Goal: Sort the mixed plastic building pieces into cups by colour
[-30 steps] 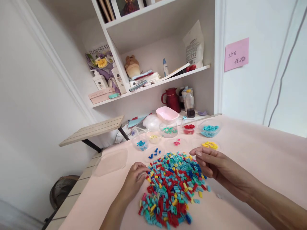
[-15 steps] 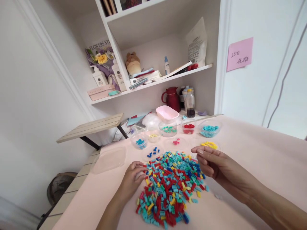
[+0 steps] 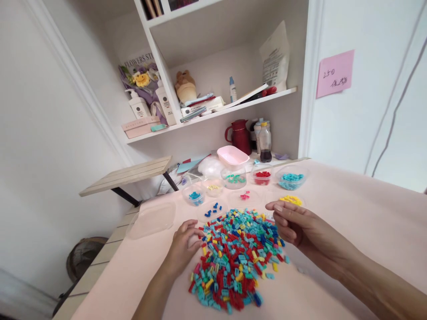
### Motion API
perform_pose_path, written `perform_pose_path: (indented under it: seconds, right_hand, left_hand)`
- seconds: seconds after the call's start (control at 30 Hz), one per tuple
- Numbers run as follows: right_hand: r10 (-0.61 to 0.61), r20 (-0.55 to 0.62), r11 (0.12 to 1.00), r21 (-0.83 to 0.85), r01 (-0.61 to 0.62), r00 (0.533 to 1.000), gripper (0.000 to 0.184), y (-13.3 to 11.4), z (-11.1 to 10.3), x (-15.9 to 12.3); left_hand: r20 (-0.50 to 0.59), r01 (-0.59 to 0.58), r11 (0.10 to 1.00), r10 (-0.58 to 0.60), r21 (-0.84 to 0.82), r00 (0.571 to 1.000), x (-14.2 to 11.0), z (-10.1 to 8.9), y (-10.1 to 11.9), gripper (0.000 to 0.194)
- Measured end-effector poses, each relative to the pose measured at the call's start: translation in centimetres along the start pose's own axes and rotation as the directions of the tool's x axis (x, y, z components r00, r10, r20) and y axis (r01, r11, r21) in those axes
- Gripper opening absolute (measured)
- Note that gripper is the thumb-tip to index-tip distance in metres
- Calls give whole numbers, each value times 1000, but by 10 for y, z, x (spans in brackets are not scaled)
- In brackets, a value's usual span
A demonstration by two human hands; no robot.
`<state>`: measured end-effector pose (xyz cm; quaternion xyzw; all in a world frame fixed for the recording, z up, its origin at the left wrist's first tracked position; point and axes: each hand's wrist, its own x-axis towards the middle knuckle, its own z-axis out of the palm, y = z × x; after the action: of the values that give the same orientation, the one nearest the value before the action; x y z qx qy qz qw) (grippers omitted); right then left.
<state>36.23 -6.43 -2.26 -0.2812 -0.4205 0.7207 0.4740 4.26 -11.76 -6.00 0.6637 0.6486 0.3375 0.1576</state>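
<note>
We observe a mixed pile of small plastic bricks (image 3: 233,262) in the middle of the pink-covered table (image 3: 360,213), chiefly red, turquoise, blue, green and yellow. A few stray bricks lie at its right edge.

The left hand (image 3: 183,249) is at the pile's left edge, fingers loosely curved, thumb apart from them. A red brick shows at its fingertips; we cannot tell whether it is held.

The right hand (image 3: 295,224) hovers by the pile's upper right, palm turned inward, thumb close along the index finger, the other fingers curled. We cannot tell whether a brick sits between them.

Behind the pile we note clear containers and shallow trays sorted by colour. Farther row, left to right: pale yellow pieces (image 3: 212,187), green pieces (image 3: 235,178), red pieces (image 3: 263,177), turquoise pieces (image 3: 291,181). Nearer: medium-blue pieces (image 3: 195,196), dark-blue pieces (image 3: 212,210), pink pieces (image 3: 244,195), and bright yellow pieces (image 3: 291,200) just beyond the right hand. A clear lid (image 3: 151,220) lies flat at left.
</note>
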Motion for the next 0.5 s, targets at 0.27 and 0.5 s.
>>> perform_pose_path:
  seconds: [0.27,0.5]
  right_hand:
    - [-47,-44,996,-78,43,998,28,-22,-14,12]
    - [-148,-55,638,-768,53,987,50,-45,-51,-6]
  left_hand:
    - [16,-17,1000,17,-15,1000,0,-2,1,19]
    - [5,-39,999,39,-27,999,3,-2,-2,18]
